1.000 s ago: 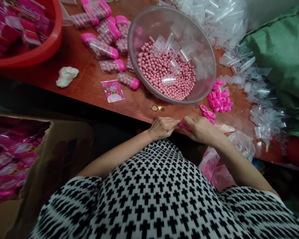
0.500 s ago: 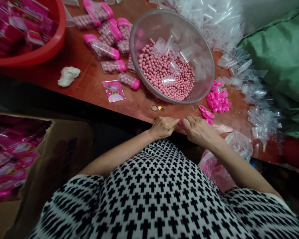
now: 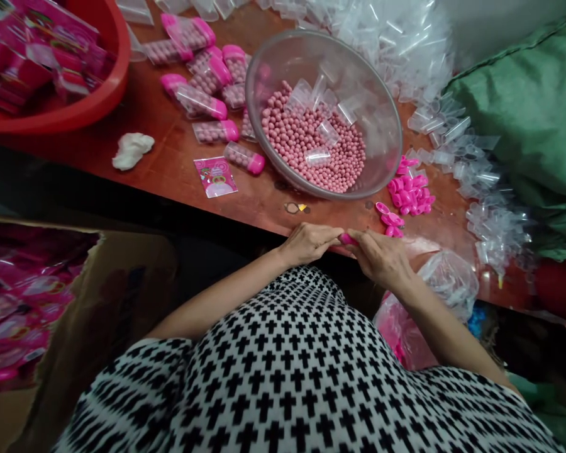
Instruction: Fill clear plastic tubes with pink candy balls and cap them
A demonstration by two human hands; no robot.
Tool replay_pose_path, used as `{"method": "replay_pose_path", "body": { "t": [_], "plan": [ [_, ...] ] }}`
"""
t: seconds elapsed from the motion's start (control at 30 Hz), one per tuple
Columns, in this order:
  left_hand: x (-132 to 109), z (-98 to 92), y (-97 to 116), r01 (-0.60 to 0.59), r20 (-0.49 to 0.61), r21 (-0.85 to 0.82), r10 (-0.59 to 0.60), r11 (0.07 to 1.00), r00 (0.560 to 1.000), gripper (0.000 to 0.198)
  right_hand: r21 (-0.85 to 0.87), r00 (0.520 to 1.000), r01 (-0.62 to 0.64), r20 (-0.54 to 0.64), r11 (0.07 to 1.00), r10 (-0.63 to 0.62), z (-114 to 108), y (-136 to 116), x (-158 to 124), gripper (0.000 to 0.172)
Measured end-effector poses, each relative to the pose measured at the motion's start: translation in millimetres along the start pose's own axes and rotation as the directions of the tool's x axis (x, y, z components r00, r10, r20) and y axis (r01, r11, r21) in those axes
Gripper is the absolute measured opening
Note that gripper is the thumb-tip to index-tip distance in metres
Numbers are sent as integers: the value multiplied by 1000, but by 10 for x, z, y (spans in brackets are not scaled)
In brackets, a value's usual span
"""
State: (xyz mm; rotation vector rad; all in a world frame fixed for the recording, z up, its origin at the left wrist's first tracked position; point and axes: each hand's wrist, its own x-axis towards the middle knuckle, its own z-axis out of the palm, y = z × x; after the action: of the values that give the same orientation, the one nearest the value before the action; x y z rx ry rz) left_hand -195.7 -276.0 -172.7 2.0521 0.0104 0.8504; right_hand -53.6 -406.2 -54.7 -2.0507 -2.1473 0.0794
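Note:
At the table's front edge, my left hand (image 3: 306, 243) and my right hand (image 3: 382, 255) meet with closed fingers. A small pink plastic cap (image 3: 346, 239) shows between their fingertips, pinched from both sides. Whether a clear tube is joined to it is hidden by the fingers. Just beyond my hands stands a translucent grey bowl (image 3: 391, 151) of pink candy balls (image 3: 311, 148), with several clear tubes lying on the balls. Close to my right hand lie loose pink caps (image 3: 410, 194). Left of the bowl are filled tubes with pink caps (image 3: 200, 100).
Clear empty tubes (image 3: 405, 50) are heaped behind and right of the bowl, beside a green sack (image 3: 532, 126). A red basin (image 3: 117, 88) of pink packets, a white crumpled wad (image 3: 132, 151) and a pink card (image 3: 216, 177) are leftward. A cardboard box (image 3: 136, 264) stands below.
My right hand has turned and its fingers have shifted, so more of the pink cap shows. My left hand stays almost in place. The view has moved slightly.

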Motion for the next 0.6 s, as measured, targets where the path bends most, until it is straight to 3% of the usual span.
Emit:
{"method": "replay_pose_path", "body": {
  "t": [0.1, 0.17, 0.47, 0.6],
  "plan": [
    [-8, 6, 4, 2, -8, 1, -2, 1000, 1000, 34, 263, 998, -62, 14, 963, 61, -10, 30, 25, 18],
    [-5, 5, 9, 18, -23, 29, -18, 999, 1000, 37, 351, 996, -86, 2, 933, 91, 5, 53, 49, 17],
    [9, 12, 22, 28, -53, 104, -22, 994, 998, 38, 308, 995, -62, -60, 949, 84, 138, 86, 20, 18],
    [2, 20, 18, 12, -36, 129, -8, 992, 999, 35, 225, 1000, -9, 2, 974, 9, 106, 113, 14, 29]
  ]
}}
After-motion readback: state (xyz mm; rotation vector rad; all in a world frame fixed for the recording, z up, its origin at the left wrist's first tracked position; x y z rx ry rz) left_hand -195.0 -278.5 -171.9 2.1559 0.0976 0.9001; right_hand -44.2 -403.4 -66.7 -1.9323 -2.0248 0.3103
